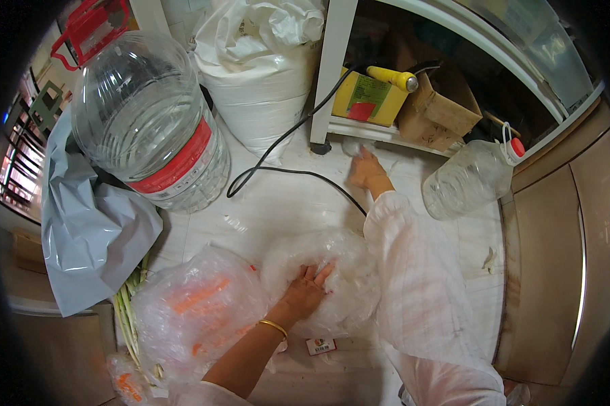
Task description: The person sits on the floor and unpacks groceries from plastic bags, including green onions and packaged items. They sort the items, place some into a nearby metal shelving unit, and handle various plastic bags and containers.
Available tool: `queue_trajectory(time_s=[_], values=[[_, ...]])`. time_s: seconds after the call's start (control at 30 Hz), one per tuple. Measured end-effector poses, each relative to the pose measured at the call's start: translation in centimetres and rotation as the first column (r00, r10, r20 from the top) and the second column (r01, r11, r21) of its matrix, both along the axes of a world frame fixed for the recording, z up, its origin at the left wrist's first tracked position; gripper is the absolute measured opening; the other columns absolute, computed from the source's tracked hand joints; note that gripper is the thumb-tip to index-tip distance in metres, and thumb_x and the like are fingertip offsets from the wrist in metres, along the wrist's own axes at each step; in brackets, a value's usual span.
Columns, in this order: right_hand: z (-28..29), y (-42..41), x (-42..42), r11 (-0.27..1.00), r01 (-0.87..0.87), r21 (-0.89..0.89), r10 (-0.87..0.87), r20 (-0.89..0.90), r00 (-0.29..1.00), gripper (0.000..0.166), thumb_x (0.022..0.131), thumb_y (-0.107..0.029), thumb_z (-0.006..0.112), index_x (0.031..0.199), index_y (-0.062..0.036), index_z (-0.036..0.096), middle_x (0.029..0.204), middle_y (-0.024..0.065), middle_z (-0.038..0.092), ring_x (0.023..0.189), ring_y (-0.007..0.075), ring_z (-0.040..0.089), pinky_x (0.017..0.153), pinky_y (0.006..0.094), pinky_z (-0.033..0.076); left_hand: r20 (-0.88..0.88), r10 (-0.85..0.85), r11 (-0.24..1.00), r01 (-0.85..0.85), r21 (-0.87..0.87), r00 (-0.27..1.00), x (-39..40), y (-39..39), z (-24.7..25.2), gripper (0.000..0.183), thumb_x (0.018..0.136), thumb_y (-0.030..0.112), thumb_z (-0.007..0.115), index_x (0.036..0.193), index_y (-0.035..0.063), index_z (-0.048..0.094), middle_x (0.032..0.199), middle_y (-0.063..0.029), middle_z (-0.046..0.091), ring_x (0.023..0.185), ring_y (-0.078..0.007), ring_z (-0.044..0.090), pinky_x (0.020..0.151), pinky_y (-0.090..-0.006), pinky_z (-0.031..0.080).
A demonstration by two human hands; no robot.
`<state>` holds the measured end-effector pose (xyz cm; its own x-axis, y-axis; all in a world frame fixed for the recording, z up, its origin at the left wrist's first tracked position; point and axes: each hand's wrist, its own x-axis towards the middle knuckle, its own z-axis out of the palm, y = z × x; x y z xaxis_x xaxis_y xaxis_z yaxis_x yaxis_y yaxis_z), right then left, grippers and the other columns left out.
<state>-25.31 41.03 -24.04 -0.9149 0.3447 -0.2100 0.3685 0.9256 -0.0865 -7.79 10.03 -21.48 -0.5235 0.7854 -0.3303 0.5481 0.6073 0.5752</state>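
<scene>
My left hand [305, 292], with a gold bangle at its wrist, presses with spread fingers on a bunched heap of clear plastic bags [356, 304] on the floor. My right hand [367, 170] reaches forward to the floor at the foot of the white shelf. Its fingertips touch a small piece of clear plastic [353, 147] by the shelf's lower edge; whether they grip it I cannot tell. A second bundle of clear plastic with orange print [198, 304] lies left of the heap, with green onions [127, 309] beside it.
A large water bottle [147, 127] and a grey plastic bag [91, 228] stand left. Behind are a white woven sack [264, 96] and a white shelf [333, 76] with a yellow box [386, 106] and a cardboard box [432, 111]. A black cable [305, 171] crosses the floor; an empty jug [467, 177] leans right.
</scene>
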Motion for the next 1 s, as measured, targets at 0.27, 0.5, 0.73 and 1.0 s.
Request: queue_trajectory(time_s=[0.27, 0.5, 0.73, 1.0], values=[[4.6, -2.5, 9.6, 0.898, -0.028, -0.439, -0.189, -0.444, 0.876, 0.033, 0.073, -0.018, 0.064, 0.094, 0.0075, 0.066, 0.107, 0.0185, 0.064, 0.096, 0.0285, 0.062, 0.087, 0.0329, 0.048, -0.044, -0.004, 0.997, 0.0, -0.077, 0.999, 0.1, -0.4, -1.0, 0.074, 0.093, 0.034, 0.051, 0.15, 0.0236, 0.005, 0.146, -0.0214, 0.026, 0.132, -0.0423, 0.026, 0.11, -0.0457, 0.027], [16.0, -8.5, 25.9, 0.259, -0.198, -0.946, -0.615, -0.319, 0.721, 0.012, 0.085, -0.011, 0.066, 0.088, 0.0003, 0.063, 0.083, 0.0017, 0.064, 0.073, 0.0074, 0.055, 0.066, 0.0225, 0.044, -0.27, -0.079, 0.985, 0.034, -0.169, 0.959, 0.1, -0.5, 0.1, 0.07, 0.09, 0.029, 0.057, 0.147, 0.0162, 0.018, 0.148, -0.0195, 0.024, 0.13, -0.0445, 0.029, 0.107, -0.0445, 0.031], [19.5, -16.2, 30.7, 0.088, -0.271, -0.958, -0.567, -0.272, 0.778, 0.014, 0.087, -0.005, 0.062, 0.1, -0.0078, 0.059, 0.093, 0.0058, 0.064, 0.08, 0.0125, 0.06, 0.072, 0.0271, 0.047, 0.16, 0.181, 0.898, -0.229, 0.375, 0.97, 1.0, -3.1, 7.3, 0.078, 0.073, 0.001, 0.072, 0.141, 0.0082, 0.034, 0.14, -0.0186, 0.037, 0.108, -0.0258, 0.053, 0.085, -0.0344, 0.049], [9.2, -22.4, 27.4, 0.894, -0.436, -0.099, 0.278, -0.641, 0.716, 0.02, 0.074, -0.002, 0.061, 0.094, -0.0052, 0.064, 0.085, 0.0098, 0.053, 0.085, 0.0283, 0.053, 0.073, 0.0363, 0.047, -0.048, 0.289, 0.775, -0.204, 0.599, 0.956, 1.6, -6.9, 14.9, 0.076, 0.069, -0.007, 0.068, 0.138, 0.0076, 0.04, 0.132, -0.014, 0.048, 0.088, -0.0222, 0.053, 0.074, -0.0292, 0.045]])
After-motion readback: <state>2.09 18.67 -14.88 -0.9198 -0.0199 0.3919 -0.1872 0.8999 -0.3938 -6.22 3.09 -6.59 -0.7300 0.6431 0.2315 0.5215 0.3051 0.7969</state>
